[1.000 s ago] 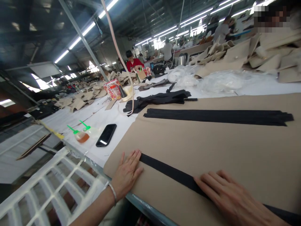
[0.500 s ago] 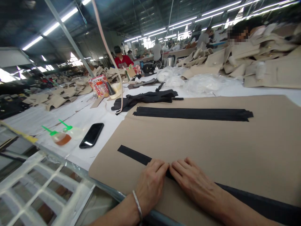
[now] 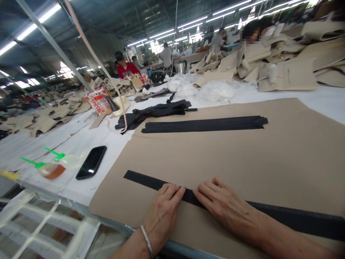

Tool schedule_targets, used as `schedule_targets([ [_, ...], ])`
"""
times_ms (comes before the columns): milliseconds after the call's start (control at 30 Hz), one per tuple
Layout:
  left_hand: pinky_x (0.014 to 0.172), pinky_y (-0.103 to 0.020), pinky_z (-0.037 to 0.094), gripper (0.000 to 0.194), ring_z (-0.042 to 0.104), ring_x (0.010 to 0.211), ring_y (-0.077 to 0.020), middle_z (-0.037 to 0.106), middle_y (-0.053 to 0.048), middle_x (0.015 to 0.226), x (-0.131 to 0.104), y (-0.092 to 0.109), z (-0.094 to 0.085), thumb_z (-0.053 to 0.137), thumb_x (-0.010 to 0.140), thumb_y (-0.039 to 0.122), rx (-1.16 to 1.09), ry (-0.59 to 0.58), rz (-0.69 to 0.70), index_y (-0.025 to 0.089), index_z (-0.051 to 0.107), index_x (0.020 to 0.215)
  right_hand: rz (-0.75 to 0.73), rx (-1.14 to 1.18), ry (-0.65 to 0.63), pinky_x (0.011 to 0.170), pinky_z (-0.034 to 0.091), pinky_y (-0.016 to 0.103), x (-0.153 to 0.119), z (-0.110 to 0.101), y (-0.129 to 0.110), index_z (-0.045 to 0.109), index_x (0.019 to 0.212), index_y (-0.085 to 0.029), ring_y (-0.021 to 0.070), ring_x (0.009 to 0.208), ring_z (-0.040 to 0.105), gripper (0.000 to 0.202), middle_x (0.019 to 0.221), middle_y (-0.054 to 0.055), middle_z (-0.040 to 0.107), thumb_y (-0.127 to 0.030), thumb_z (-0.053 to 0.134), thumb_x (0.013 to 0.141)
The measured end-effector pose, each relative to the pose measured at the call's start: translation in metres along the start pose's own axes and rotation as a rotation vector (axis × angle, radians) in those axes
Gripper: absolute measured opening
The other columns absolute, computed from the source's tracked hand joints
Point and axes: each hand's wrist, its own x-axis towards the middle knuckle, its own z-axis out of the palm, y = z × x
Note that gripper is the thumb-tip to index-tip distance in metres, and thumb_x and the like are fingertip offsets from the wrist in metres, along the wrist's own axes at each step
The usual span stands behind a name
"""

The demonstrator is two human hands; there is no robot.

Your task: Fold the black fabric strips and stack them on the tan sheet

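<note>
Head: hands [image 3: 163, 210] [image 3: 225, 205] on strip [image 3: 145, 181], board edge [image 3: 113, 216] nearby

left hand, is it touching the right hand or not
Apart. In the head view, a bare stretch of the black strip shows between the left hand and the right hand.

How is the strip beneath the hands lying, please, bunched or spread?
Spread: the black strip runs lengthwise past left hand and right hand.

The head view looks forward and down from the near edge of the table [image 3: 323, 97], left hand [image 3: 163, 210] and right hand [image 3: 223, 205] close.
</note>
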Motion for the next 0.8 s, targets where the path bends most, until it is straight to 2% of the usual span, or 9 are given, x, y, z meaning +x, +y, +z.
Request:
schedule_targets([
  [233, 0.095, -0.039, 0.050, 0.051, 0.052, 0.105, -0.0206, 0.059, -0.007, 0.116, -0.001, -0.001, 0.000, 0.040, 0.091, 0.002, -0.005, 0.003, 0.012, 0.021, 0.043, 0.139, 0.107, 0.072, 0.006, 0.077, 0.034, 0.035, 0.002, -0.008, 0.004, 0.056, 0.102, -0.018, 0.0191, 0.077, 0.051, 0.018, 0.088, 0.001, 0.056, -0.005, 0.056, 0.089],
  [400, 0.095, -0.039, 0.050, 0.047, 0.052, 0.105, -0.0210, 0.060, -0.007, 0.116, -0.001, 0.000, -0.002, 0.041, 0.092, 0.004, -0.002, -0.005, 0.006, 0.019, 0.046, 0.137, 0.146, 0.143, -0.072, 0.078, 0.033, 0.034, 0.002, -0.012, 0.006, 0.055, 0.094, -0.019, 0.0183, 0.076, 0.052, 0.016, 0.087, 0.000, 0.056, -0.004, 0.055, 0.090],
  [567, 0.095, -0.040, 0.051, 0.042, 0.052, 0.105, -0.0213, 0.059, -0.007, 0.114, 0.001, 0.000, -0.004, 0.043, 0.093, 0.007, 0.035, -0.023, 0.014, 0.021, 0.052, 0.132, 0.089, 0.151, -0.048, 0.078, 0.033, 0.034, -0.003, -0.010, 0.010, 0.057, 0.099, -0.019, 0.0177, 0.078, 0.052, 0.019, 0.087, 0.000, 0.056, -0.003, 0.052, 0.091],
  [667, 0.094, -0.040, 0.051, 0.044, 0.053, 0.104, -0.0214, 0.059, -0.006, 0.113, 0.002, -0.001, -0.005, 0.045, 0.092, 0.008, 0.070, -0.040, 0.027, 0.023, 0.052, 0.133, 0.029, 0.107, 0.000, 0.077, 0.034, 0.033, -0.006, -0.010, 0.011, 0.058, 0.100, -0.018, 0.0179, 0.076, 0.051, 0.020, 0.086, 0.001, 0.055, -0.003, 0.048, 0.091],
  [800, 0.095, -0.040, 0.050, 0.049, 0.051, 0.103, -0.0226, 0.057, -0.007, 0.113, 0.003, 0.000, -0.006, 0.046, 0.090, 0.007, 0.131, -0.085, 0.034, 0.024, 0.050, 0.136, -0.017, 0.049, -0.006, 0.076, 0.034, 0.034, -0.007, -0.011, 0.010, 0.058, 0.103, -0.016, 0.0188, 0.076, 0.048, 0.020, 0.086, 0.003, 0.055, -0.004, 0.045, 0.092],
])
